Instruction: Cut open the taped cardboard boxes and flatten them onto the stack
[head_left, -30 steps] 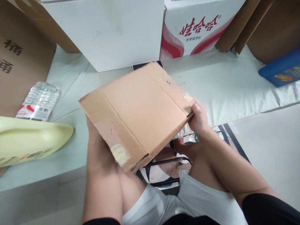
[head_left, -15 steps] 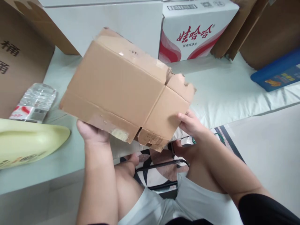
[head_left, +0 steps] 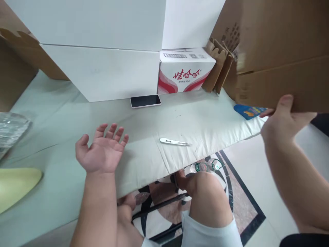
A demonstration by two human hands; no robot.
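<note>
My right hand [head_left: 281,120] grips the lower edge of a brown cardboard box [head_left: 280,82], raised at the right side of the view; its upper and right parts run out of the picture. Palm up and fingers spread, my left hand [head_left: 102,151] holds nothing above the pale-covered surface [head_left: 144,164]. To its right lies a white utility knife [head_left: 174,141] with its tip pointing right. Farther back, a phone [head_left: 145,101] with a dark screen rests flat against the foot of a large white box [head_left: 110,73].
A white and red carton [head_left: 186,73] stands at the back, beside folded brown cardboard [head_left: 218,68]. A blue package [head_left: 248,111] lies at the right. At left are clear wrapped bottles [head_left: 11,130] and a yellow object [head_left: 19,185]. Plastic bottles [head_left: 205,166] lie on the floor.
The cardboard box has left my left hand and swung far right and up in my right hand. The utility knife and phone have come into view. My left hand has opened.
</note>
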